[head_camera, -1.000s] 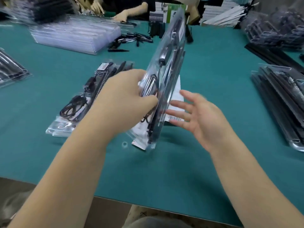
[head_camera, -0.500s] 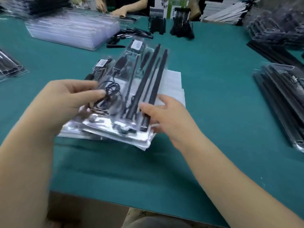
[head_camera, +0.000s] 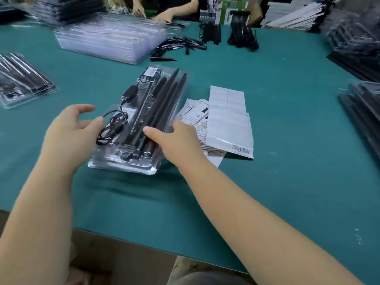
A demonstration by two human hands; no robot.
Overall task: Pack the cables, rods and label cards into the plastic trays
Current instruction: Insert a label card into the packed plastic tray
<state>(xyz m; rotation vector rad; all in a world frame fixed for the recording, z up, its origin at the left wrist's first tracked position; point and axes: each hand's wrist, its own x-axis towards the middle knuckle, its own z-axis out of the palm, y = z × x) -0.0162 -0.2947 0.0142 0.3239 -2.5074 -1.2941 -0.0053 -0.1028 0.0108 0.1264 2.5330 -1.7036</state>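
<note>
- The worktop (head_camera: 267,161), covered in teal cloth, carries everything and stretches well beyond both hands.
- A stack of clear empty trays (head_camera: 107,40) lies far ahead of the left hand, with loose black rods (head_camera: 181,45) just to its right.
- More filled packs (head_camera: 364,112) sit well off to the right of the right hand; another filled pack (head_camera: 22,79) lies far to the left of the left hand.
- The plastic tray (head_camera: 123,164) lies flat between the 2 hands, on top of another tray.
- Long black rods (head_camera: 158,105) fill its right side, running away from the right hand's thumb.
- Label cards (head_camera: 228,124) lie in a loose pile just right of the right hand.
- The left hand (head_camera: 70,136) rests at the tray's left edge, fingers loosely apart, thumb tip beside the coiled cable (head_camera: 112,128).
- The right hand (head_camera: 176,140) grips the tray's right edge, thumb on top of the rods, fingers hidden beneath.
</note>
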